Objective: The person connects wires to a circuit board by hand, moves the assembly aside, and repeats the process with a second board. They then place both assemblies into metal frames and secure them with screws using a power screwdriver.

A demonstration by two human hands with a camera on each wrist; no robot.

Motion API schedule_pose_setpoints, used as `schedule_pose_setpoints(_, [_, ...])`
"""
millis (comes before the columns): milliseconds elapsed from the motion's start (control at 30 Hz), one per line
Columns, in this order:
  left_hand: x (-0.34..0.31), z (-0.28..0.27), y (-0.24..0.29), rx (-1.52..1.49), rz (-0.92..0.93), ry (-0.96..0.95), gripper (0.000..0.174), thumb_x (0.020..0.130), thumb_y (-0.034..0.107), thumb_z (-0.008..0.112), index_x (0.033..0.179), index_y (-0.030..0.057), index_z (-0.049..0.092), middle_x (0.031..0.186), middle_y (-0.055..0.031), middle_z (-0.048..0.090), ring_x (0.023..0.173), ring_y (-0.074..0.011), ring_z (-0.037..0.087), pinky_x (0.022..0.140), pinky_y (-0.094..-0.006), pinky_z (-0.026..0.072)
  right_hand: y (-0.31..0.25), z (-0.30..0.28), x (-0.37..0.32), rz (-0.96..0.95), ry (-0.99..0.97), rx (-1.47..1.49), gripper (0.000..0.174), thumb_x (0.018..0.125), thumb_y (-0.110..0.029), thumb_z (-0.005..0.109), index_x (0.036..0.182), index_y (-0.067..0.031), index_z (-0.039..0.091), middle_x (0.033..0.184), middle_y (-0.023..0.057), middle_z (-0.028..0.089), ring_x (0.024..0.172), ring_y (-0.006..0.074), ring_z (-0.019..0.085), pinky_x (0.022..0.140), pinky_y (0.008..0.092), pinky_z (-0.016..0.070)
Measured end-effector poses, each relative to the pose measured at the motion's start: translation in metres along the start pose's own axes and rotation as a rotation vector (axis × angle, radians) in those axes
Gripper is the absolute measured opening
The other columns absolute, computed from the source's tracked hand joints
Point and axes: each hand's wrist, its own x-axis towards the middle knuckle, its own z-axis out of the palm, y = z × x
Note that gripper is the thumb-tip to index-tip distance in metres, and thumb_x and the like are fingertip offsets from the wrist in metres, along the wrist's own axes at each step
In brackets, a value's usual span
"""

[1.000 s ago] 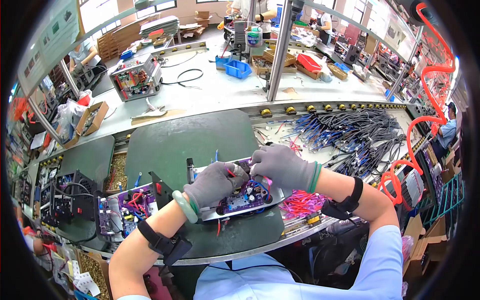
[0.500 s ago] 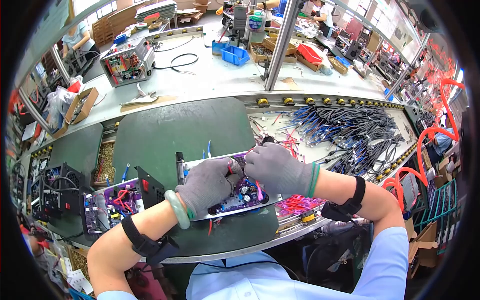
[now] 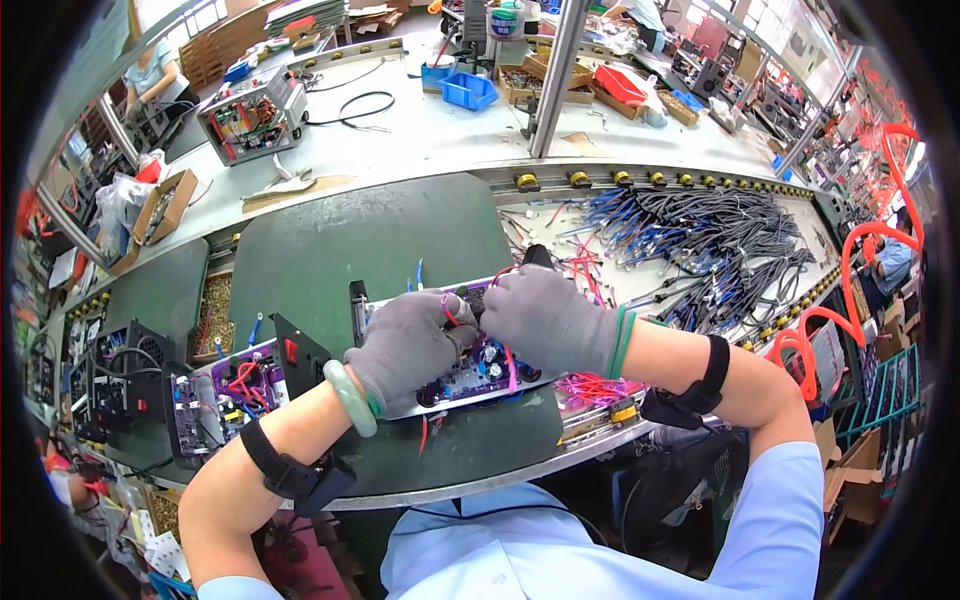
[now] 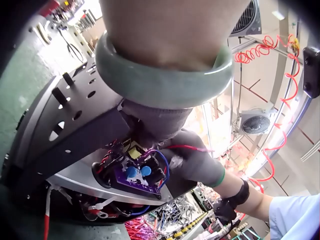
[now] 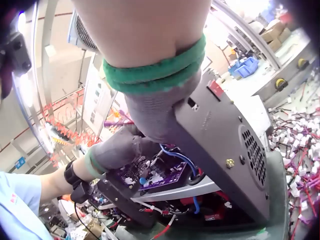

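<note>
Both hands wear grey gloves and work close together over a purple circuit board (image 3: 465, 380) in an open metal chassis (image 3: 400, 408). My left hand (image 3: 412, 345) has curled fingers above the board, with a red wire (image 3: 450, 312) at its fingertips. My right hand (image 3: 550, 318) is curled beside it and pinches a pink wire (image 3: 512, 372) that hangs over the board. The gloves hide the wires' ends. In the right wrist view, a black end panel (image 5: 220, 145) with a round grille stands beside the right hand. Blue wires (image 5: 180, 157) curve over the board's edge.
To the left stand a second purple board (image 3: 225, 405) and a black housing (image 3: 125, 375). Dark cables (image 3: 715, 250) lie heaped at right, and pink-red wires (image 3: 595, 388) lie near the chassis. A green mat (image 3: 370, 240) lies behind it. An orange coiled hose (image 3: 850, 270) hangs at right.
The view has shifted. Both hands stay over the board with small finger movements. The pink wire below the right hand shows longer and more upright, and the black end panel has come into sight.
</note>
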Motion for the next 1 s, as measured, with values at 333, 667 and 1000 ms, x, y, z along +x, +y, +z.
schedule_pose_setpoints(333, [0.018,-0.013,0.01,-0.061,0.039,-0.028,0.01,0.092,0.014,0.07,0.095,0.0053,0.073,0.081,-0.0136,0.072,0.071,-0.0223,0.068,0.072,-0.035,0.0542,0.01,0.014,-0.02,0.413,0.467,0.917,0.013,0.086,-0.012,0.072,0.091,-0.0004,0.069,0.085,0.0126,0.064,0.073,0.0296,0.064,0.066,0.0372,0.0509])
schedule_pose_setpoints(667, [0.022,-0.007,0.019,0.095,-0.024,-0.083,0.012,0.094,0.015,0.069,0.1,0.0054,0.071,0.084,-0.0101,0.072,0.076,-0.0169,0.068,0.073,-0.0317,0.0535,0.008,0.014,-0.02,0.426,0.527,0.973,0.011,0.083,-0.006,0.075,0.092,-0.0006,0.072,0.084,0.0108,0.066,0.072,0.0241,0.065,0.065,0.0347,0.0519])
schedule_pose_setpoints(1000, [0.021,0.0,-0.006,-0.283,-0.006,-0.042,0.015,0.092,0.019,0.072,0.094,0.0048,0.068,0.08,-0.0156,0.07,0.073,-0.0269,0.069,0.069,-0.0361,0.0535,0.011,0.017,-0.019,0.375,0.591,0.94,0.012,0.082,-0.007,0.076,0.087,0.0004,0.068,0.08,0.0124,0.063,0.071,0.03,0.063,0.063,0.0377,0.0511])
